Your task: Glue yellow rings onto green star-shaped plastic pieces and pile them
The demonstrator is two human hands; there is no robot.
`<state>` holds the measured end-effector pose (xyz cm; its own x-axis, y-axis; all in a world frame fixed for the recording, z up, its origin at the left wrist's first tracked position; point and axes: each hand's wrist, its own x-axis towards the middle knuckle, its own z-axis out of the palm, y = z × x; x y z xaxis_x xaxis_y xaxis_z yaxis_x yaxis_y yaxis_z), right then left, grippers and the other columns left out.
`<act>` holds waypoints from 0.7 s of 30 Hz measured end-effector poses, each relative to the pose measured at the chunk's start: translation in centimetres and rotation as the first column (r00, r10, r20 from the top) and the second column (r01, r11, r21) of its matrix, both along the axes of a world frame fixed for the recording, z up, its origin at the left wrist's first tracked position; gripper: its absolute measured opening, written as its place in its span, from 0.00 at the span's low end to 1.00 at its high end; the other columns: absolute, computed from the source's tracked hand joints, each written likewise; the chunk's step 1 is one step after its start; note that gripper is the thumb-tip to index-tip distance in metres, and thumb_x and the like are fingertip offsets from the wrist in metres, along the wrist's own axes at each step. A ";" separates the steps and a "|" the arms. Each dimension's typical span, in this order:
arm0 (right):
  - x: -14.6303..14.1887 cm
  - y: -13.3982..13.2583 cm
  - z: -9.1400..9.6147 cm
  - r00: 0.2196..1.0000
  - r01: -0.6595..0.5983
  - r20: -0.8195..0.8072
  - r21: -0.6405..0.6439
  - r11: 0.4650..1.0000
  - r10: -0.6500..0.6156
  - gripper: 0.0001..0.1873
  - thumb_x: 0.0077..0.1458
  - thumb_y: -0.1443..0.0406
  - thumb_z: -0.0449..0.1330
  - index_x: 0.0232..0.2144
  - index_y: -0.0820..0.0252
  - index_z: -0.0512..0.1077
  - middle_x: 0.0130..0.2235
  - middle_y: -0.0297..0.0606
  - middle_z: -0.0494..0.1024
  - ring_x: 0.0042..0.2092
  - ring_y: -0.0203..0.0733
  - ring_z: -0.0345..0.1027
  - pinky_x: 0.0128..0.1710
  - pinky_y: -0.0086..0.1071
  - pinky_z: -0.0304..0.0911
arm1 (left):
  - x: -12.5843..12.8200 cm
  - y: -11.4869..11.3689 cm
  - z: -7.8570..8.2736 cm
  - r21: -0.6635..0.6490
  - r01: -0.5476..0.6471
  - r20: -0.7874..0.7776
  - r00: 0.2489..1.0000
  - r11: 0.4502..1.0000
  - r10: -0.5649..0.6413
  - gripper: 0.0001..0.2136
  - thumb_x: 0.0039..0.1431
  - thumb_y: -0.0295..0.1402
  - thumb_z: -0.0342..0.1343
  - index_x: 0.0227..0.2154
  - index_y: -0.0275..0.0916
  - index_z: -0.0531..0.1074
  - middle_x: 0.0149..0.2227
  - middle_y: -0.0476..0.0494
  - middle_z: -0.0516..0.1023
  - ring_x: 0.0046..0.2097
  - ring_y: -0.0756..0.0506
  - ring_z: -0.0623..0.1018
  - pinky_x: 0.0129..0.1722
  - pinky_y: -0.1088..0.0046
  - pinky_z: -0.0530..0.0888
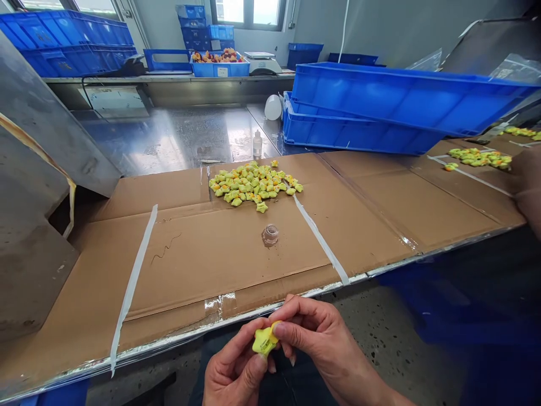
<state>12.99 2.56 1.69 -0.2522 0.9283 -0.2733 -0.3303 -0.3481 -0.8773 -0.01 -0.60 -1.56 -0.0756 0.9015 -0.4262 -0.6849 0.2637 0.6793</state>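
Note:
My left hand (234, 369) and my right hand (316, 338) hold a small yellow-green toy duck (264, 341) between their fingers, just below the table's front edge. The right fingers pinch its upper end, and the left thumb and fingers grip its lower part. Further out, a loose pile of similar toy ducks (253, 185) lies on the brown cardboard table covering (211, 254). A small clear plastic cup (270, 235) stands nearer my hands. Both hands are apart from the pile and cup.
A co-worker's arm (528, 186) reaches in at the right edge, beyond which lies a second duck pile (479, 158). Stacked blue crates (363, 107) rest on a steel table (177, 135) with a dropper bottle (257, 144). A grey metal panel (38, 225) rises at the left.

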 end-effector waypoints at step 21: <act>0.0 0.2 -1.3 0.979 -0.035 -0.204 -0.177 0.984 -0.002 0.12 0.52 0.61 0.67 0.29 0.67 0.73 0.21 0.34 0.70 0.23 0.30 0.59 0.25 0.23 0.55 | 0.3 0.7 0.9 -0.011 -0.093 -0.003 0.996 0.996 0.093 0.14 0.32 0.34 0.72 0.27 0.37 0.82 0.31 0.41 0.83 0.22 0.51 0.75 0.17 0.81 0.71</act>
